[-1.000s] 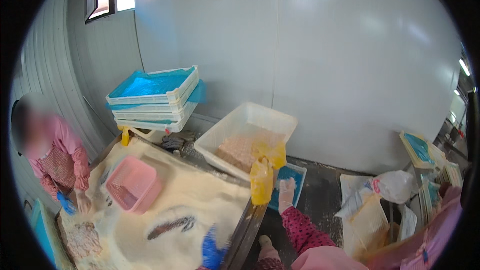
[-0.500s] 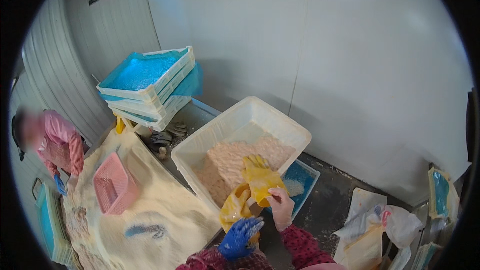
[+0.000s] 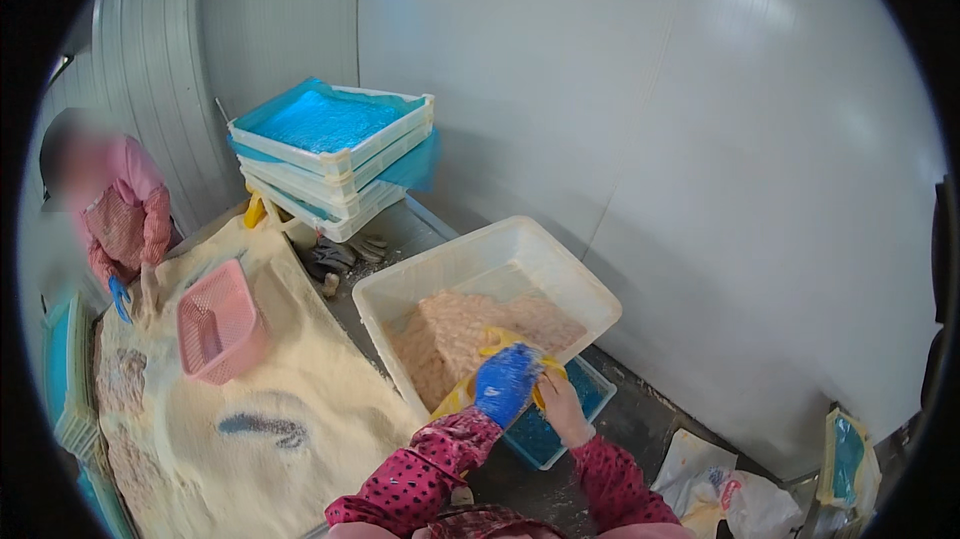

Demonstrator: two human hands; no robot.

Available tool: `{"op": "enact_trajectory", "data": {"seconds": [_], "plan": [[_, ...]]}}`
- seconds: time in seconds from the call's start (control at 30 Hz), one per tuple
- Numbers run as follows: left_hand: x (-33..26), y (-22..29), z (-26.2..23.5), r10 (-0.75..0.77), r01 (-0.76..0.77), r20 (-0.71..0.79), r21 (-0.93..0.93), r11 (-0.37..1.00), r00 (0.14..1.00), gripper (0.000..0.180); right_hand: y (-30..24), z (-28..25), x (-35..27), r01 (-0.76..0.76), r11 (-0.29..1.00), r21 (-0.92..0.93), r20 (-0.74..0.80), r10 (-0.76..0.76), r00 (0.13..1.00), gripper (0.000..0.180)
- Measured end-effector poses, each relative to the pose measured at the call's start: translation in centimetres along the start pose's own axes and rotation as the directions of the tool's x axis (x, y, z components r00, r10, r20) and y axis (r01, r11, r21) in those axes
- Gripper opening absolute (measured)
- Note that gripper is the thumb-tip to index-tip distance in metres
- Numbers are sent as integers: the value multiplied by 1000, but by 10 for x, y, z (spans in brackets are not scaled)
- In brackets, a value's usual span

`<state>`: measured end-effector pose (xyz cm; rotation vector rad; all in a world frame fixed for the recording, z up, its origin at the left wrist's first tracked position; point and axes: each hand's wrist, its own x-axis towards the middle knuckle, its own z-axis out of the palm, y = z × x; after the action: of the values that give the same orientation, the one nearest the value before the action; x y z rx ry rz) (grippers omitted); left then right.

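Note:
My left hand (image 3: 508, 379), in a blue glove dusted with pale powder, reaches across a yellow rubber glove (image 3: 496, 339). Its fingers are hidden at the yellow glove's cuff. With a thin whitish glove on, my right hand (image 3: 563, 411) pinches the cuff edge. Another yellow rubber glove (image 3: 455, 399) shows below my left hand, at the near rim of a large white tub (image 3: 398, 289). Inside the tub lies a wet, pinkish, lumpy mass (image 3: 450, 324). Both hands are over the tub's near right corner.
A blue-lined tray (image 3: 545, 444) sits under the tub's corner. To the left, a pink basket (image 3: 255, 339) rests on pale powder (image 3: 330, 369). Stacked white trays (image 3: 340, 164) and grey gloves (image 3: 335, 254) stand behind. A co-worker (image 3: 125, 209) is at far left; plastic bags (image 3: 760, 504) lie right.
My left hand has moved up and right, from beside the lower yellow glove to the cuff of the one my right hand grips. The view has shifted, and the far wall and co-worker appear displaced.

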<state>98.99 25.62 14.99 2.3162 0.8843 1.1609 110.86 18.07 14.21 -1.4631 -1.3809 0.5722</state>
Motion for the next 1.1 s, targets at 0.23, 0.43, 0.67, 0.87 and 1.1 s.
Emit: {"op": "enact_trajectory", "data": {"seconds": [0.23,0.43,0.67,0.87,1.1], "plan": [[-8,31,15,54,-85,245,116,990,968,18,72,28,33,-494,843,-213,68,517,853,34],[-14,37,8,65,-50,153,-100,994,986,21,55,46,114,-295,841,453,22,320,947,27],[-52,61,-9,19,44,251,-245,969,968,26,18,42,104,-129,847,516,-95,206,974,19],[-247,-43,-49,-128,717,739,-572,398,661,36,-3,10,33,-108,994,34,-59,110,992,16],[-295,-40,-67,-328,470,399,-339,815,856,53,-90,45,-105,181,929,-321,104,-156,982,43]]}}
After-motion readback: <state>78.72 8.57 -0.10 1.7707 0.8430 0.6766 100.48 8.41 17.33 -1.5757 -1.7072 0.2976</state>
